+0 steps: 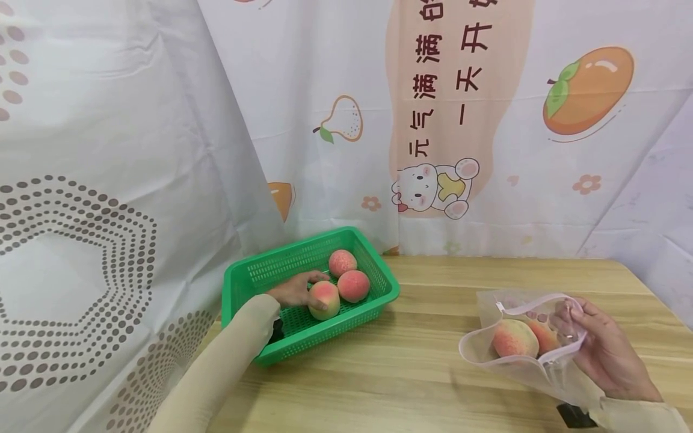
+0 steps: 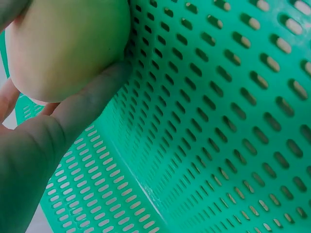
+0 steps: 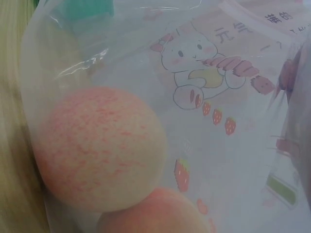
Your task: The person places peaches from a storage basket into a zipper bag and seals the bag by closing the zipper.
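Inside the green plastic basket [image 1: 319, 334], my left hand [image 1: 295, 290] grips a peach [image 1: 325, 299], thumb on its near side and fingers over the far side. The left wrist view has that peach [image 2: 68, 46] close up, thumb [image 2: 92, 94] along its underside by the perforated wall. Two more peaches, one pinkish [image 1: 354, 285] and one behind it [image 1: 343, 263], lie to its right. My right hand [image 1: 609, 349] holds a translucent zip bag [image 1: 520, 376] by its rim, mouth spread open. Two peaches sit in the bag, a yellowish one [image 1: 515, 338] and an orange one [image 1: 543, 337], partly hidden.
The wooden table [image 1: 411, 373] carries the basket at left and the bag at right. Behind it hangs a printed cloth [image 1: 346, 174] with fruit drawings; a dotted grey-white cloth [image 1: 108, 150] hangs along the left side.
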A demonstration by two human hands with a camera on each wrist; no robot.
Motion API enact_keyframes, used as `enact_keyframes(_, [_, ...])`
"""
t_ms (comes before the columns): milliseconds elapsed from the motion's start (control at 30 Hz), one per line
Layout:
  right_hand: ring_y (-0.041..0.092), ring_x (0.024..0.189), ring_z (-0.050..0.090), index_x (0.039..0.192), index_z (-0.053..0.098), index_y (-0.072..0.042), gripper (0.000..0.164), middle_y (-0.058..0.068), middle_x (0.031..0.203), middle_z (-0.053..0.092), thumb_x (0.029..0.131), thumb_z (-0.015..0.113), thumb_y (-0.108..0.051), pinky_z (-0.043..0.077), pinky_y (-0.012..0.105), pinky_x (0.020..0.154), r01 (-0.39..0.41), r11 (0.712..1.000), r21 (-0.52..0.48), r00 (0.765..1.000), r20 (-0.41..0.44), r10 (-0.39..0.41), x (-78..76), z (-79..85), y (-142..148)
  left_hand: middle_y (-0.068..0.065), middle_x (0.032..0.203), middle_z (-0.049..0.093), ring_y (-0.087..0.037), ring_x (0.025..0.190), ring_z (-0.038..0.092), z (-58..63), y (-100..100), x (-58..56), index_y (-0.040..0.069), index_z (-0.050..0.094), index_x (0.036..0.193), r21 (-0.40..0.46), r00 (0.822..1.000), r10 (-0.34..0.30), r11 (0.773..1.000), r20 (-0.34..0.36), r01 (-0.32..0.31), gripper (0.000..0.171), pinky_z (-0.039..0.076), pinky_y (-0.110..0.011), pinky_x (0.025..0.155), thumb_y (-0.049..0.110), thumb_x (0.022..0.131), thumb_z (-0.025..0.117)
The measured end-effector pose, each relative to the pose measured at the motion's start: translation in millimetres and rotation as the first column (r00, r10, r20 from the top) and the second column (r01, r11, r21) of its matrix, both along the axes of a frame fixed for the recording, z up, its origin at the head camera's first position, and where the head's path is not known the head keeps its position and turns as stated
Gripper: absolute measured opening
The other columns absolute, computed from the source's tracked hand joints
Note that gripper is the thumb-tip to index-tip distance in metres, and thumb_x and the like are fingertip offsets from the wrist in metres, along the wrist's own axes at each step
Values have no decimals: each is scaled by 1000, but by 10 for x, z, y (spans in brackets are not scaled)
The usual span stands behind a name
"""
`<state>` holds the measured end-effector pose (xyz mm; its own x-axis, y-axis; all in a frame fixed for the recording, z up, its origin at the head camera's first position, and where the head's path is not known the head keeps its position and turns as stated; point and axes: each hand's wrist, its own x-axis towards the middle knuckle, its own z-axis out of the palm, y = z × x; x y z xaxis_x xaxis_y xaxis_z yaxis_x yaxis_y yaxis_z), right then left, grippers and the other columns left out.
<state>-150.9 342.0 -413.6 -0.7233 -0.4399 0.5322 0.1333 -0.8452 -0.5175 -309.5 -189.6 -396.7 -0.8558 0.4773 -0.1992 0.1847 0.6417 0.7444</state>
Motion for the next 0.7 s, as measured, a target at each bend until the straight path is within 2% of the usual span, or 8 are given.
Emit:
enact_keyframes(267, [26, 99, 57, 121, 49, 13, 58, 18, 117, 57, 105, -4, -4, 52, 32, 85, -36, 999, -26, 999, 4, 37, -12, 6, -8, -18, 130, 53, -29, 107, 55, 25, 13, 20, 5, 54, 137, -25, 1000, 10, 1000, -20, -11, 66, 50, -44, 85, 11, 79, 84])
enact_keyframes(400, [25, 99, 57, 121, 50, 13, 58, 17, 117, 58, 105, -3, -4, 53, 32, 86, -21, 1000, -12, 1000, 1, 21, -4, 16, -18, -18, 126, 54, -27, 102, 56, 30, 12, 18, 5, 55, 135, -19, 1000, 13, 1000, -29, -14, 63, 50, -40, 82, 11, 78, 84])
enact_keyframes(533, [25, 99, 58, 119, 50, 12, 57, 17, 116, 59, 105, -3, -3, 52, 31, 84, -13, 1000, -1, 1000, -1, 13, -1, 18, -25, -21, 125, 51, -27, 97, 56, 49, -5, 24, 4, 55, 134, 7, 999, 14, 1000, -30, -14, 62, 53, -38, 74, 9, 79, 82])
enact_keyframes(700, [24, 100, 58, 119, 51, 12, 57, 16, 115, 59, 105, -2, -3, 52, 30, 83, -2, 1000, 2, 1000, 1, 2, 1, 16, -23, -23, 130, 51, -28, 98, 57, 86, -20, 47, 2, 53, 137, 22, 998, 28, 999, -53, -27, 64, 53, -37, 72, 9, 80, 82])
